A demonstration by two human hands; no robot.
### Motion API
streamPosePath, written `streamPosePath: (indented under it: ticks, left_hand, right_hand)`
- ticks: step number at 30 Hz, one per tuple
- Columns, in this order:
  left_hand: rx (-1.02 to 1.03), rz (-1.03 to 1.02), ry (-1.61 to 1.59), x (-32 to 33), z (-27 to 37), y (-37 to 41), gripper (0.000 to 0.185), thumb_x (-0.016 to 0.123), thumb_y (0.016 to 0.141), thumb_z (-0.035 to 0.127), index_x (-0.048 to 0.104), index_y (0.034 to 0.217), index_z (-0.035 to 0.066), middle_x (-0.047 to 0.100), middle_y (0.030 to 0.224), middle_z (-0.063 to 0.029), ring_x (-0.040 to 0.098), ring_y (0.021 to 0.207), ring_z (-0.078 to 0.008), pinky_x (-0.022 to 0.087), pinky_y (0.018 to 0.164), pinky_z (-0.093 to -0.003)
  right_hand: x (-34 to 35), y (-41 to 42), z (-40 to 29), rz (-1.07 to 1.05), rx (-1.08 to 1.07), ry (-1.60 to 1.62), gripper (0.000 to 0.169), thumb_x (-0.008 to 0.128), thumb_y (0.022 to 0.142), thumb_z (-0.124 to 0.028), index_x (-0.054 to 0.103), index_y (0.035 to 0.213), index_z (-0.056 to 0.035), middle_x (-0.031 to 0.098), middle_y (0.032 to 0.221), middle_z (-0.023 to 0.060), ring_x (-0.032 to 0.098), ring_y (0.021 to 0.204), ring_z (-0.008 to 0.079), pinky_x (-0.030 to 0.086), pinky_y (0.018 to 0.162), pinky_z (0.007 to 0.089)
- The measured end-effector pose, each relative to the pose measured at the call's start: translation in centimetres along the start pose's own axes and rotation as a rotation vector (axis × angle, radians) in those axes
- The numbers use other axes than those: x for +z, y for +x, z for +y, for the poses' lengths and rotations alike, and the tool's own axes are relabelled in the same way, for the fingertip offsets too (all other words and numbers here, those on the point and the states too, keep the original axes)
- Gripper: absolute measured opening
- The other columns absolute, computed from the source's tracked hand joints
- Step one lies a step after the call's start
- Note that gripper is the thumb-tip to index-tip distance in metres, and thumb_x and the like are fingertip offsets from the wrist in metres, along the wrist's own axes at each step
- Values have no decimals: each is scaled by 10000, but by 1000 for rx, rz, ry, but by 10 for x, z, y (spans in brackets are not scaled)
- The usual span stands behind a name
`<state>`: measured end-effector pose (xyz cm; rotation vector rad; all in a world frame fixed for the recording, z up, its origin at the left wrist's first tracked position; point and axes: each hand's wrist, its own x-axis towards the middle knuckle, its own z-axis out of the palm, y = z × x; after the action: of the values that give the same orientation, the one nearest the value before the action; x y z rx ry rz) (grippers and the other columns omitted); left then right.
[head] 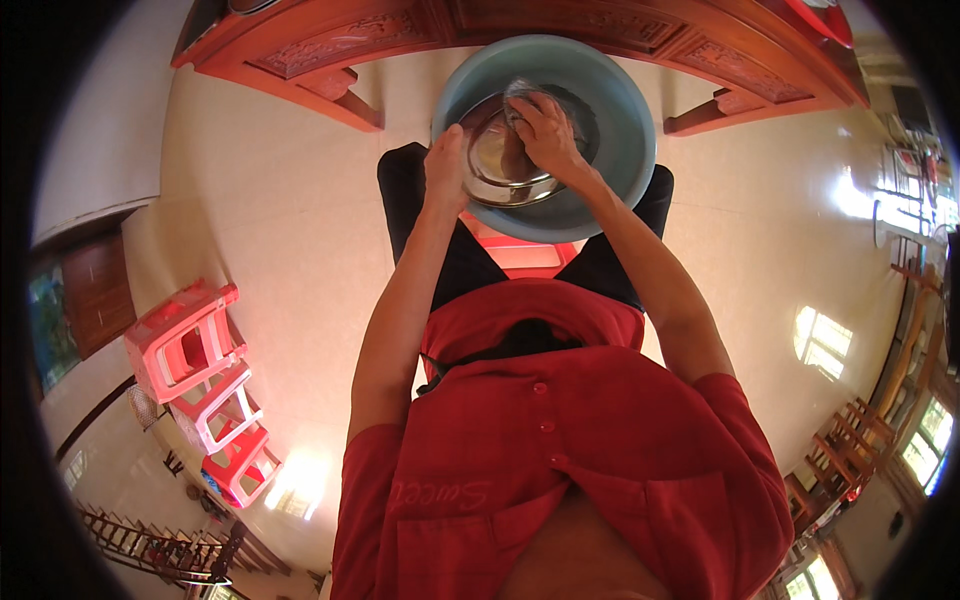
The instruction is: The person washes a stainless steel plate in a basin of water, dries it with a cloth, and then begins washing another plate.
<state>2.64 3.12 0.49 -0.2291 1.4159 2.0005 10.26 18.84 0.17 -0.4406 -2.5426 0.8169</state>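
A blue-grey plastic basin [630, 150] stands before me, between my knees and partly under the carved wooden table. Tilted inside it is a round, shiny metal dish [501, 161]. My left hand [448, 161] grips the dish by its left rim, the thumb on top. Against the inner face of the dish, my right hand [546, 133] presses a crumpled, greyish, see-through wad [519, 94], perhaps a plastic bag or scrubber. Its fingers are bent over the wad. What lies at the bottom of the basin is mostly hidden by the dish and my right hand.
A carved reddish wooden table [360, 37] spans the far side, its legs on both sides of the basin. Part of a red plastic stool [525, 255] shows below the basin. Several red and pink plastic stools [184, 345] stand at the left; wooden chairs [847, 442] are at the lower right.
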Motion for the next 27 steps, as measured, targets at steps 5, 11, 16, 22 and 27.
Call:
streamPosePath:
  ticks: [5, 11, 16, 22, 27]
  left_hand:
    - [18, 36, 9, 7, 7, -8, 311, 509, 898, 255, 525, 1078, 2, 578, 997, -82, 565, 876, -179, 468, 780, -319]
    - [-2, 53, 10, 10, 7, -6, 296, 514, 892, 272, 546, 1033, 13, 566, 952, -55, 547, 850, -157, 453, 761, -308]
    - [-10, 37, 2, 2, 3, -1, 309, 506, 895, 287, 554, 1028, 11, 570, 929, -50, 542, 833, -149, 449, 744, -301]
    - [-68, -10, -72, 5, 9, -4, 310, 464, 915, 243, 532, 1088, -6, 578, 1000, -75, 559, 889, -177, 459, 796, -315]
    - [-14, -10, -22, -1, 2, 1, 342, 416, 935, 285, 484, 1136, 16, 569, 1059, -103, 573, 942, -224, 471, 840, -377]
  right_hand:
    - [9, 18, 40, -75, 164, 138, 305, 488, 822, -235, 576, 1104, -159, 481, 1204, 149, 436, 1119, 363, 368, 913, 482]
    - [0, -6, 83, -24, 318, 30, 385, 467, 839, -220, 494, 1209, -116, 457, 1219, 222, 420, 1127, 393, 356, 934, 448]
    - [-5, -23, 15, -79, 138, -43, 408, 488, 846, -191, 478, 1247, -119, 402, 1279, 228, 392, 1147, 434, 311, 964, 480]
    - [-5, -45, -64, -126, -126, 44, 409, 492, 848, -220, 479, 1251, -149, 351, 1329, 196, 340, 1201, 411, 283, 954, 522]
    - [3, -31, 10, -91, 41, -74, 460, 502, 826, -247, 433, 1269, -142, 351, 1312, 207, 327, 1205, 419, 290, 937, 562]
